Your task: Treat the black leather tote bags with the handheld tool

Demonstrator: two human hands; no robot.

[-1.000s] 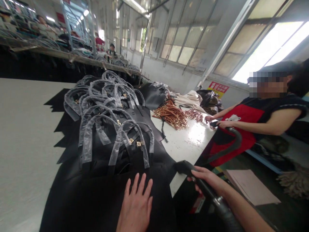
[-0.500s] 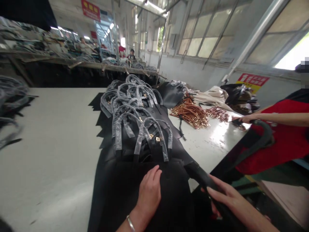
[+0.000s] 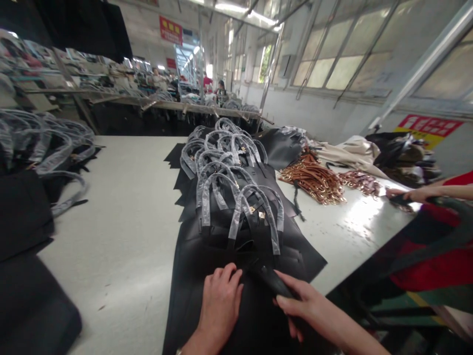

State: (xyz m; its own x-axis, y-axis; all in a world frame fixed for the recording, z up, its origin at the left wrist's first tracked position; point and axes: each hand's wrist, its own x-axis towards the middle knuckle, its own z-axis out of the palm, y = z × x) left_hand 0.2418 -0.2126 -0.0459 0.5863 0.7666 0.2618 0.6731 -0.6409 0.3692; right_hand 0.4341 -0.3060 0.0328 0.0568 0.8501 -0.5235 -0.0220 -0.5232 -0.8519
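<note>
Our left hand (image 3: 220, 301) lies open on a black leather handbag (image 3: 218, 246) at the near end of a stack on the white bench (image 3: 118, 207); our right hand (image 3: 308, 305) keeps a closed grip on a black leather strap (image 3: 274, 282) just beside it.

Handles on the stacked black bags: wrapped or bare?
Wrapped: clear plastic film covers the nearest handle, shiny and creased along its length.

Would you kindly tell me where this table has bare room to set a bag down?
White tabletop shows widest left of the stacked black bags, and again right of them, below the brown straps. It is crowded around the left hand and right hand.
</note>
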